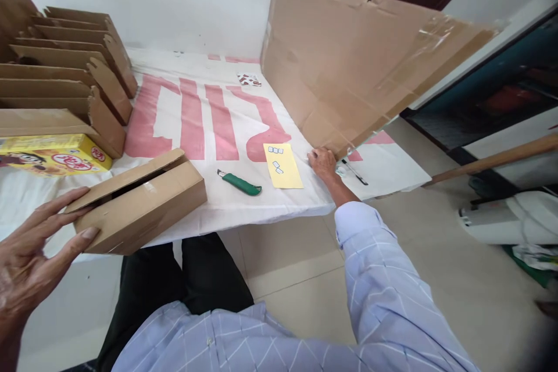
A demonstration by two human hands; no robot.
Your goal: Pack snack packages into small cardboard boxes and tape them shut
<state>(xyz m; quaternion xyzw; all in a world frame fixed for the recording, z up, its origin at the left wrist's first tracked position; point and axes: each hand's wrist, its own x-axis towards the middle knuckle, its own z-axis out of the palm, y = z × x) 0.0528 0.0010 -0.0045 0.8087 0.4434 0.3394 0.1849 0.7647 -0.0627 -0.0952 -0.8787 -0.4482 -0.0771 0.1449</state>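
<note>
My left hand [39,250] grips the left end of a narrow brown cardboard box [152,209], thumb on the near side and fingers on the top flap. The flap stands slightly raised, leaving a dark gap. My right hand [322,161] is closed at the lower corner of a large upright cardboard panel [349,64]; what its fingers hold, if anything, is hidden. Between the hands lie a green box cutter [239,182] with its blade tip showing and a yellow card [283,166] with small drawn shapes. A pen [357,173] rests just right of my right hand.
Several open cardboard boxes [65,70] stand in a row at the left, behind a yellow printed box [56,154]. A small patterned packet [249,79] lies farther back on the white and pink tablecloth [170,93]. A white bin-like object [514,218] stands on the floor at right.
</note>
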